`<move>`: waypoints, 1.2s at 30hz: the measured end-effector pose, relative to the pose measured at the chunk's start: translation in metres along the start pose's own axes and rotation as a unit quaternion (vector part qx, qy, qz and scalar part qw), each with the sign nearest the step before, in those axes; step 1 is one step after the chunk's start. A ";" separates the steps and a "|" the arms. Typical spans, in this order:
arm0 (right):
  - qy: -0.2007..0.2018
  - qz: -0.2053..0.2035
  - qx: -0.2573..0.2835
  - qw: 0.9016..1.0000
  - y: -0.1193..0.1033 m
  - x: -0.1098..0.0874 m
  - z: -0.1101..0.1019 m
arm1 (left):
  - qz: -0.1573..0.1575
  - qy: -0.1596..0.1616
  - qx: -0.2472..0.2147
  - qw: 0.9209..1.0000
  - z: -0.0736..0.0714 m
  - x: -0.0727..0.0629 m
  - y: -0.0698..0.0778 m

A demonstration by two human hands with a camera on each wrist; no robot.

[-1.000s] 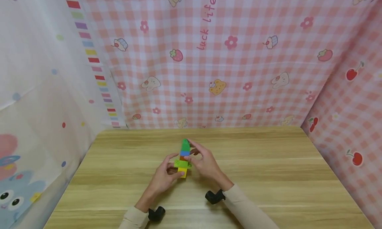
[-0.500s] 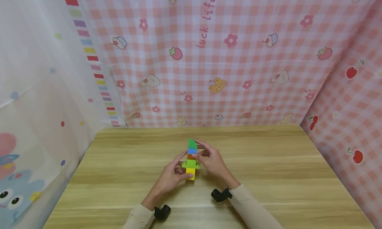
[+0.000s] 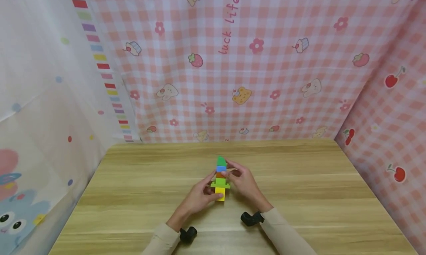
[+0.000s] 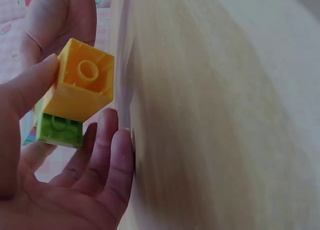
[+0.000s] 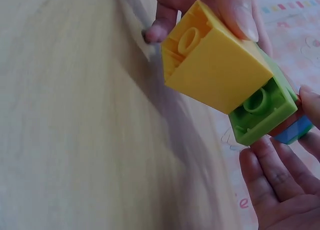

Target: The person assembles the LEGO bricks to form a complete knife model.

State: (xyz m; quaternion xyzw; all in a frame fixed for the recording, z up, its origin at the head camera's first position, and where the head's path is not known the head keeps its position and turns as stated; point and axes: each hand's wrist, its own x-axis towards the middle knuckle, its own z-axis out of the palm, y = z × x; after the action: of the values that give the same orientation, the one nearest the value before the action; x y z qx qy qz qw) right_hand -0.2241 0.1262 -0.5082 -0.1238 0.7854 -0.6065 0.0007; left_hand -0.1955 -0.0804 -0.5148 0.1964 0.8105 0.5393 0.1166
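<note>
Both hands hold a stack of toy building blocks over the table. Its lowest piece is a yellow block (image 3: pixel 220 190), hollow underneath in both wrist views. Above it sits a wider light green block (image 3: pixel 220 181), jutting out on both sides. A red-orange block (image 3: pixel 219 175), a blue block (image 3: pixel 221 169) and a dark green piece (image 3: pixel 221 161) with a sloped side follow upward. My left hand (image 3: pixel 197 199) pinches the yellow block, thumb on its near face. With the thumb near the red-orange block, my right hand (image 3: pixel 245 181) grips the stack's upper part; its fingertips are partly hidden.
A wood-grain table (image 3: pixel 299 196) lies beneath the hands. Pink checked cloth (image 3: pixel 283 74) hangs behind it, and more cloth closes off the left and right sides. Black wrist-worn devices (image 3: pixel 188 234) sit at both cuffs.
Both hands have carried the block stack a little to the right. Its slight lean has straightened, and its near face now points more squarely at the head camera. Each hand keeps its hold.
</note>
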 end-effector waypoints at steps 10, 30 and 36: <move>-0.019 0.018 -0.027 0.999 0.011 0.002 -0.008 | 0.001 -0.012 0.047 0.999 0.007 0.009 -0.002; -0.049 0.015 -0.105 0.993 0.023 0.012 -0.022 | -0.043 -0.018 0.109 0.993 0.012 0.019 0.005; -0.069 0.021 -0.112 0.991 0.024 0.013 -0.021 | -0.064 -0.034 0.106 0.992 0.009 0.021 0.006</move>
State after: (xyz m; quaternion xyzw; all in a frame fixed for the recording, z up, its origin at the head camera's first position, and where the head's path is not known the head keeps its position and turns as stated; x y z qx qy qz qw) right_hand -0.2450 0.1496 -0.5233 -0.1484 0.8489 -0.5044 0.0536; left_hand -0.2098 -0.0616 -0.5123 0.1735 0.8696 0.4348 0.1571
